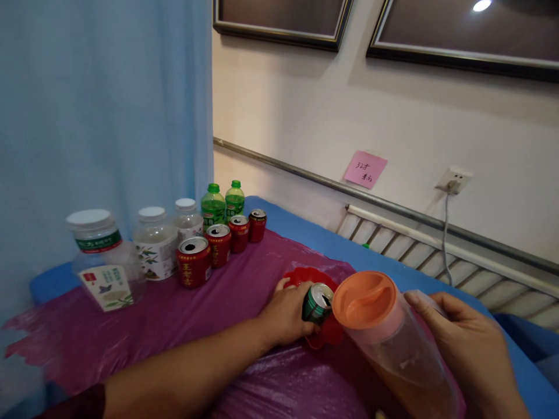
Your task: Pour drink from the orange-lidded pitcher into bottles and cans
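My left hand (283, 314) is wrapped round a small dark green can (317, 304), opened at the top and tilted over a red scalloped dish (325, 336). My right hand (467, 343) grips a clear pitcher (406, 355) with an orange lid (365, 300). The pitcher leans toward the can, its lid close beside the can's top, and brownish liquid lies inside. Whether the lid touches the can, I cannot tell. No stream of liquid is visible between them.
Several red cans (193, 265) stand in a row at the left, with clear white-lidded jars (107, 262) and two green bottles (213, 206) behind. A purple plastic sheet (174, 326) covers part of the blue table (301, 233). A radiator (410, 256) runs along the wall.
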### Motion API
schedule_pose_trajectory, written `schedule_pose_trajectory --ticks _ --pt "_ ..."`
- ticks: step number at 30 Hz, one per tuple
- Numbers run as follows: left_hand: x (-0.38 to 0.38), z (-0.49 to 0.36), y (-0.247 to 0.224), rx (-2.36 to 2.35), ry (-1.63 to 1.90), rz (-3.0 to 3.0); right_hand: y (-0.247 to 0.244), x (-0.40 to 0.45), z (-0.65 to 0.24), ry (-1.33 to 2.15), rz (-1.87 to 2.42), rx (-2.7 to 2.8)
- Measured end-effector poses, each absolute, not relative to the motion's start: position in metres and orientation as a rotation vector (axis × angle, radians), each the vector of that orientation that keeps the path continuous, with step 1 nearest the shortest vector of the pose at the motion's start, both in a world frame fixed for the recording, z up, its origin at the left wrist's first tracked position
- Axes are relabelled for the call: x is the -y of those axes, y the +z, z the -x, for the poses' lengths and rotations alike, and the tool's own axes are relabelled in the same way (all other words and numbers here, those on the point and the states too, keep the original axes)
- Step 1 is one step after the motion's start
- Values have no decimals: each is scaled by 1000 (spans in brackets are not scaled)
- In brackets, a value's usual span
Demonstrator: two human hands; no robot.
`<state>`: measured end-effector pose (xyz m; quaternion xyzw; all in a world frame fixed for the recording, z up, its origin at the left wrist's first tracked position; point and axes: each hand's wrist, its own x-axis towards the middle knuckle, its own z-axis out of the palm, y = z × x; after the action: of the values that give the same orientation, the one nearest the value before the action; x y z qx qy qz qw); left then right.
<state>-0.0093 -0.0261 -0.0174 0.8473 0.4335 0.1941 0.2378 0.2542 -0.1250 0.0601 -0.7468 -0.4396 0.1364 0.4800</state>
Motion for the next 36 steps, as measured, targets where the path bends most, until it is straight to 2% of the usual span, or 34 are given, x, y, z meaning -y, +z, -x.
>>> schedule_pose_trajectory --ticks 36 --pt "27 8 -16 -1175 526 -2310 60 126 -254 376 1860 1020"
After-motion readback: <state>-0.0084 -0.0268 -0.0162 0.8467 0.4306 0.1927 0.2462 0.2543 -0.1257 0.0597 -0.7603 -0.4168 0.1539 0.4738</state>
